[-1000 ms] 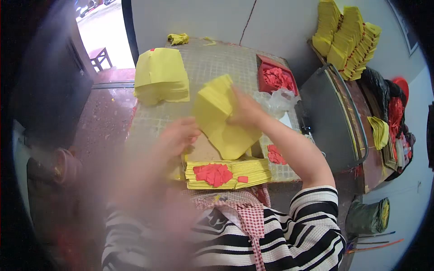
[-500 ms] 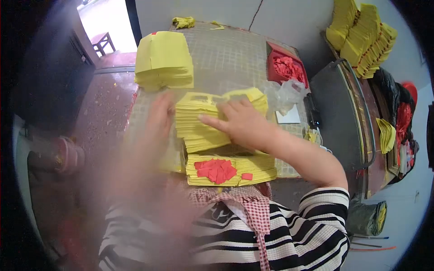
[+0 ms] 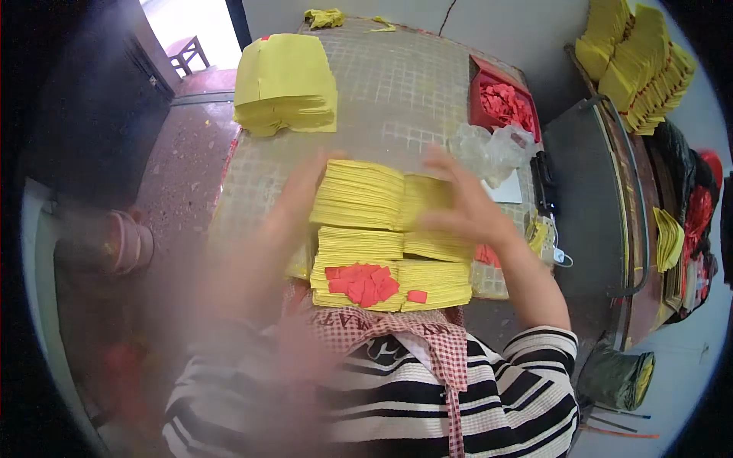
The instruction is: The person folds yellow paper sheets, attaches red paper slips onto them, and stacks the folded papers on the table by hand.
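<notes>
Yellow folded-paper stacks (image 3: pixel 359 195) lie in rows on the table in front of me, their edges facing up. Small red paper pieces (image 3: pixel 363 284) are heaped on the nearest row, with a single red piece (image 3: pixel 417 296) to their right. My left hand (image 3: pixel 305 187), blurred, is at the left side of the far stack, its fingers stretched out. My right hand (image 3: pixel 462 202) is at the right side of the stacks, thumb and fingers spread apart. Blur hides whether either hand touches the paper.
A tall yellow paper stack (image 3: pixel 286 80) stands at the table's far left. Toward the right are a red box (image 3: pixel 477 103) of red pieces, a clear plastic bag (image 3: pixel 489 149) and a dark panel (image 3: pixel 576 198). More yellow bundles (image 3: pixel 641 65) are piled beyond it.
My right hand has come off the top of the far stack and moved right, its fingers spreading. My left hand has moved in beside the stack. The far papers now sit more evenly in rows.
</notes>
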`<move>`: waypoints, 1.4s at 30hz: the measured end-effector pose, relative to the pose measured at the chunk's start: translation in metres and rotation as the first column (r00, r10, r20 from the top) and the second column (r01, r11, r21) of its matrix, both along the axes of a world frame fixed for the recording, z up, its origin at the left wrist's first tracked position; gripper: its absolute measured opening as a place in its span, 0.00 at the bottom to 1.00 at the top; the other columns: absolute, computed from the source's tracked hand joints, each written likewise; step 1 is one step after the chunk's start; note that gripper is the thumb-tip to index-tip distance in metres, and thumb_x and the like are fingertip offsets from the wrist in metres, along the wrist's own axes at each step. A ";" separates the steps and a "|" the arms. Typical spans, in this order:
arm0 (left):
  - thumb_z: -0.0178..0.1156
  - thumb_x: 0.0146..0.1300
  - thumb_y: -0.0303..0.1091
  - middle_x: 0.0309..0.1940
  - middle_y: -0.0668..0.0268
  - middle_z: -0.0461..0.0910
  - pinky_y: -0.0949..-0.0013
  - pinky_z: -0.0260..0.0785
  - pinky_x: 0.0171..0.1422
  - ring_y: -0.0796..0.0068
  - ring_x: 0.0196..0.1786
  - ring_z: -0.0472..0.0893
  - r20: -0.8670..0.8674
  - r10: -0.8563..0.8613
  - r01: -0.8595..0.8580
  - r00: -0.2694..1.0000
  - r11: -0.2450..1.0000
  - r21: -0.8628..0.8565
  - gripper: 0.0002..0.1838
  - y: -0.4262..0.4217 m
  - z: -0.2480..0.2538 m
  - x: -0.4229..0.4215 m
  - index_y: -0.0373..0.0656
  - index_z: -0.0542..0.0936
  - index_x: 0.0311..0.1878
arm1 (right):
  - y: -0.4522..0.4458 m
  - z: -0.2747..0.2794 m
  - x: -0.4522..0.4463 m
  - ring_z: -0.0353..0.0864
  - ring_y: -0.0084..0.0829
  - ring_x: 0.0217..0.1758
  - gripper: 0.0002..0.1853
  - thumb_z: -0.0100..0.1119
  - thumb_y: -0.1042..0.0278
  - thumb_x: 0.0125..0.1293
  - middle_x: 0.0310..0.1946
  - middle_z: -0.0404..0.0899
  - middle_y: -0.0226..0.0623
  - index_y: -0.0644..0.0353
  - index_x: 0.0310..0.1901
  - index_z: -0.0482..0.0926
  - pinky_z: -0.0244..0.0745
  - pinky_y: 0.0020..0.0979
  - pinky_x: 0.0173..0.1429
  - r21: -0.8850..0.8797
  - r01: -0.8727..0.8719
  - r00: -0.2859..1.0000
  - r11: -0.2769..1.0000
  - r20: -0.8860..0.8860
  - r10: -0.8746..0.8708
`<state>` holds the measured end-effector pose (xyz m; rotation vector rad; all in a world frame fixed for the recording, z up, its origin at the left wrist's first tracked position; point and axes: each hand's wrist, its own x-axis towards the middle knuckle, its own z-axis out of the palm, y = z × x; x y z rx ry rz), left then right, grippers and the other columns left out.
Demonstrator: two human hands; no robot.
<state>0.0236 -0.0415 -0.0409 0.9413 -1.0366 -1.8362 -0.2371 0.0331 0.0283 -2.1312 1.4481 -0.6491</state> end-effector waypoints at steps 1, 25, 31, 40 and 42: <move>0.39 0.74 0.52 0.53 0.56 0.77 0.65 0.67 0.61 0.67 0.54 0.76 0.006 0.003 -0.003 1.000 1.000 0.004 0.28 0.003 -0.001 0.000 0.34 0.74 0.55 | -0.003 -0.010 -0.017 0.66 0.42 0.66 0.46 0.66 0.53 0.55 0.61 0.68 0.50 0.57 0.71 0.52 0.59 0.44 0.68 0.026 0.154 0.972 0.988 0.177 -0.156; 0.63 0.56 0.47 0.42 0.56 0.76 0.62 0.67 0.48 0.58 0.43 0.76 0.597 0.426 0.579 0.680 0.189 -0.793 0.24 0.103 0.064 0.012 0.37 0.76 0.47 | 0.084 -0.017 0.010 0.78 0.26 0.40 0.15 0.58 0.80 0.61 0.39 0.79 0.37 0.67 0.50 0.73 0.72 0.25 0.47 -0.030 0.567 0.574 0.823 0.731 -0.369; 0.63 0.51 0.55 0.32 0.62 0.74 0.60 0.65 0.42 0.61 0.35 0.74 0.711 0.416 0.717 0.567 0.175 -0.675 0.25 0.112 0.056 -0.006 0.41 0.77 0.41 | 0.108 -0.007 0.021 0.78 0.35 0.32 0.14 0.61 0.83 0.52 0.30 0.80 0.39 0.64 0.42 0.78 0.71 0.31 0.39 -0.401 0.229 0.962 0.887 0.229 -0.145; 0.64 0.51 0.41 0.23 0.65 0.70 0.63 0.65 0.33 0.65 0.29 0.73 0.656 0.384 0.703 0.650 0.026 -0.711 0.12 0.106 0.051 -0.015 0.45 0.73 0.27 | 0.115 -0.003 0.022 0.78 0.40 0.42 0.19 0.65 0.77 0.51 0.38 0.80 0.40 0.61 0.46 0.77 0.68 0.39 0.49 -0.331 0.048 0.995 0.943 0.097 -0.017; 0.62 0.53 0.40 0.24 0.66 0.71 0.62 0.65 0.34 0.65 0.30 0.74 0.670 0.380 0.715 0.637 0.031 -0.698 0.11 0.106 0.051 -0.015 0.46 0.73 0.27 | 0.111 -0.008 0.015 0.78 0.40 0.44 0.20 0.65 0.76 0.51 0.40 0.80 0.40 0.62 0.48 0.76 0.68 0.38 0.51 -0.395 0.115 0.991 0.911 0.104 -0.080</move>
